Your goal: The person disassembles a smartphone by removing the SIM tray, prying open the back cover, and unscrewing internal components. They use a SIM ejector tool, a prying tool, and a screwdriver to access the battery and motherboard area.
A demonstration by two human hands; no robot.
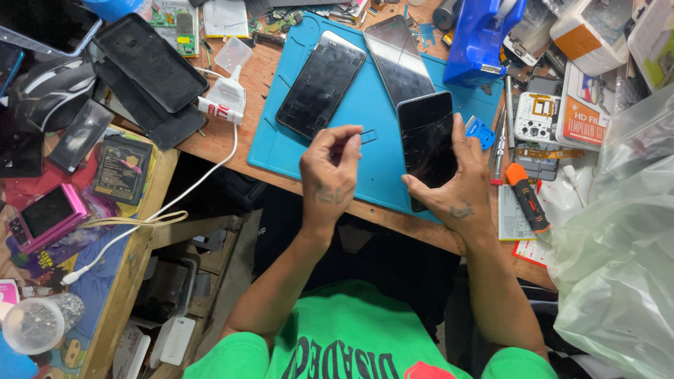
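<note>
Green T-shirt, short sleeves, black lettering (partly hidden), tattooed hands [328,175]

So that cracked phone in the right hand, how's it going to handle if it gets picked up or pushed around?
The cracked phone is probably stiff, being a flat slab. Its glossy face looks slippery, though the right hand grips its edges. The cracks suggest the glass is fragile. Lying flat on the blue mat, it would likely slide rather than roll.

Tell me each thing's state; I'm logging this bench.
Right hand: holds cracked phone, screen dark.
Left hand: pinches a small tray.
Two phones on blue mat: flat, screens dark.
Screwdriver: lying on bench.
Pink device: screen dark.
</note>
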